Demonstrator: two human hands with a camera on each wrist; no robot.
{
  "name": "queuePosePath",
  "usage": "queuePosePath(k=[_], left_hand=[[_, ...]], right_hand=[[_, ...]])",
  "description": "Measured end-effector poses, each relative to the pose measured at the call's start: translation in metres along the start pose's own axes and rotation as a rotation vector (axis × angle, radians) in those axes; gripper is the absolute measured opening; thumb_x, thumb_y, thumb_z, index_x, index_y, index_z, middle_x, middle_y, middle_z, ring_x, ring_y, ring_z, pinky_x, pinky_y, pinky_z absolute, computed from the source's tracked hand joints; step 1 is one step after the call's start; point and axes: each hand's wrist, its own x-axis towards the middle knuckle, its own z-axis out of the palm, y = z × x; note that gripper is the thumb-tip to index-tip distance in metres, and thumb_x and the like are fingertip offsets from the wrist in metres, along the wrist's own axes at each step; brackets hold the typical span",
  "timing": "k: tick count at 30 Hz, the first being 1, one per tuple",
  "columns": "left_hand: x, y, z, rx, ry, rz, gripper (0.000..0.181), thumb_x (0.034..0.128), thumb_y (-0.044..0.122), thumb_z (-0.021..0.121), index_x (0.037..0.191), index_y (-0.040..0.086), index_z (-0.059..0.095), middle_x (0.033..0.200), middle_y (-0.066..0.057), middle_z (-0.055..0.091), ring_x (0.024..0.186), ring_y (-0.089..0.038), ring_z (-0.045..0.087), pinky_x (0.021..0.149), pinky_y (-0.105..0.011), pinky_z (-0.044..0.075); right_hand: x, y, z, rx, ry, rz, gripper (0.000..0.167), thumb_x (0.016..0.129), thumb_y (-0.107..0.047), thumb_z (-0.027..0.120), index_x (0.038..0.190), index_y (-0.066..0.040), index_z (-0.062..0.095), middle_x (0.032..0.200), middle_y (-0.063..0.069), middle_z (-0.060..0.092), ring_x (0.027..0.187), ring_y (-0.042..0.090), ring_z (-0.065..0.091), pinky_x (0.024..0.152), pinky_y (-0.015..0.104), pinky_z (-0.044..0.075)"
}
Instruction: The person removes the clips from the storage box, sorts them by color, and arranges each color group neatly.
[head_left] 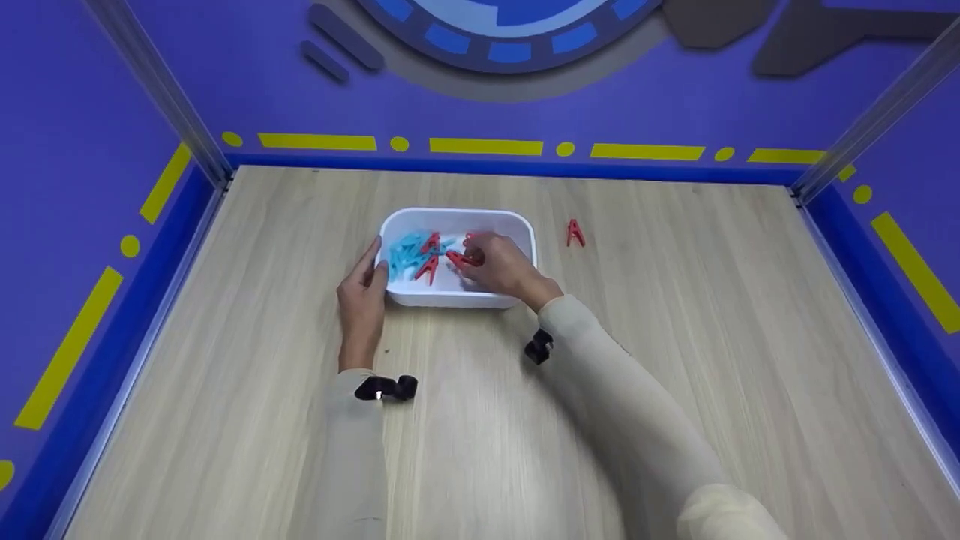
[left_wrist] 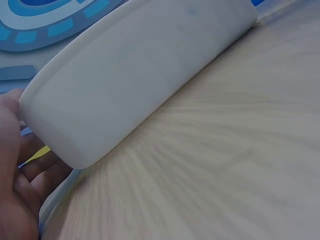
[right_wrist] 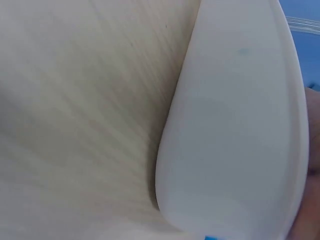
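Note:
A white plastic tub stands on the table, with several light-blue clothespins heaped at its left end. My left hand holds the tub's left side, thumb at the rim and fingers along the outer wall; the left wrist view shows fingers against its corner. Inside the tub, my right hand pinches a red clothespin near the middle. Two more red clothespins lie beside the blue ones, and a red piece shows partly behind the right hand. In the right wrist view, the tub's wall hides most of that hand.
One red clothespin lies on the wooden table, to the right of the tub. Blue panels with yellow marks enclose the table at the back and both sides. Each sleeve carries a small black wrist camera.

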Motion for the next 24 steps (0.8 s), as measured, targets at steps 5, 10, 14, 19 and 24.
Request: queuePosePath(k=[5, 10, 14, 19, 24], left_hand=[[-0.011, 0.022, -0.001, -0.001, -0.012, -0.002, 0.047, 0.1117, 0.014, 0.055, 0.158, 0.013, 0.051, 0.166, -0.005, 0.044, 0.155, -0.014, 0.034, 0.124, -0.032, 0.031], [-0.013, 0.026, -0.001, -0.010, -0.014, -0.009, 0.047, 0.1116, 0.013, 0.055, 0.158, 0.013, 0.051, 0.165, -0.001, 0.045, 0.154, -0.012, 0.034, 0.124, -0.031, 0.032], [-0.012, 0.024, 0.000, -0.014, -0.012, -0.016, 0.047, 0.1120, 0.014, 0.055, 0.158, 0.013, 0.051, 0.165, -0.001, 0.044, 0.154, -0.012, 0.034, 0.124, -0.031, 0.032], [-0.005, 0.006, -0.001, 0.003, -0.001, 0.009, 0.045, 0.1123, 0.022, 0.056, 0.157, 0.022, 0.054, 0.163, 0.006, 0.047, 0.152, -0.006, 0.035, 0.123, -0.028, 0.033], [0.000, -0.008, -0.002, 0.033, 0.002, 0.033, 0.045, 0.1116, 0.029, 0.058, 0.156, 0.029, 0.055, 0.163, 0.010, 0.047, 0.151, -0.002, 0.036, 0.122, -0.027, 0.034]], right_hand=[[-0.008, 0.004, -0.010, 0.036, 0.034, 0.010, 0.025, 0.097, -0.012, 0.080, 0.119, -0.003, 0.073, 0.109, 0.007, 0.070, 0.097, 0.021, 0.064, 0.091, 0.033, 0.058], [-0.017, 0.009, -0.021, 0.047, 0.080, -0.037, 0.030, 0.095, -0.013, 0.082, 0.121, -0.001, 0.072, 0.112, 0.011, 0.069, 0.102, 0.028, 0.066, 0.093, 0.034, 0.058], [-0.024, 0.012, -0.029, 0.065, 0.121, -0.075, 0.032, 0.096, -0.013, 0.082, 0.123, -0.001, 0.072, 0.114, 0.011, 0.069, 0.104, 0.031, 0.066, 0.095, 0.036, 0.058], [-0.032, 0.017, -0.038, 0.066, 0.177, -0.127, 0.031, 0.095, -0.012, 0.082, 0.122, -0.002, 0.072, 0.114, 0.011, 0.069, 0.103, 0.027, 0.066, 0.095, 0.036, 0.059], [-0.039, 0.022, -0.048, 0.084, 0.236, -0.141, 0.033, 0.094, -0.010, 0.083, 0.124, -0.001, 0.072, 0.116, 0.013, 0.068, 0.104, 0.025, 0.066, 0.097, 0.039, 0.059]])
